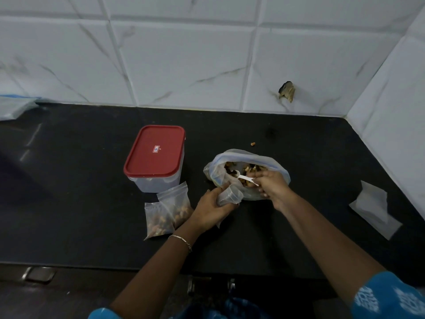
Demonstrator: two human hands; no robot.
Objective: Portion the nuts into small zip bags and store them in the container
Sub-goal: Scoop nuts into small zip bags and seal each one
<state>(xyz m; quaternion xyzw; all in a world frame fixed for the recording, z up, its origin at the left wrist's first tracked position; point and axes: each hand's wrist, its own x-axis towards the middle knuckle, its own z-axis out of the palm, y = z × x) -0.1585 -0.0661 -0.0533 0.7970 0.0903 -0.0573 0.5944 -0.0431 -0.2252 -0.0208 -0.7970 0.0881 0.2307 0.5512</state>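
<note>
A large clear bag of mixed nuts lies open in the middle of the black counter. My right hand pinches a white plastic spoon whose bowl reaches into the bag's mouth. My left hand grips a small clear zip bag, held open just in front of the big bag. Two filled small zip bags lie overlapping on the counter to the left. Behind them stands a clear container with a red lid, lid on.
Flat, unfilled small zip bags lie at the right near the counter's edge. One loose nut sits behind the big bag. More plastic bags lie at the far left by the tiled wall. A side wall closes the right.
</note>
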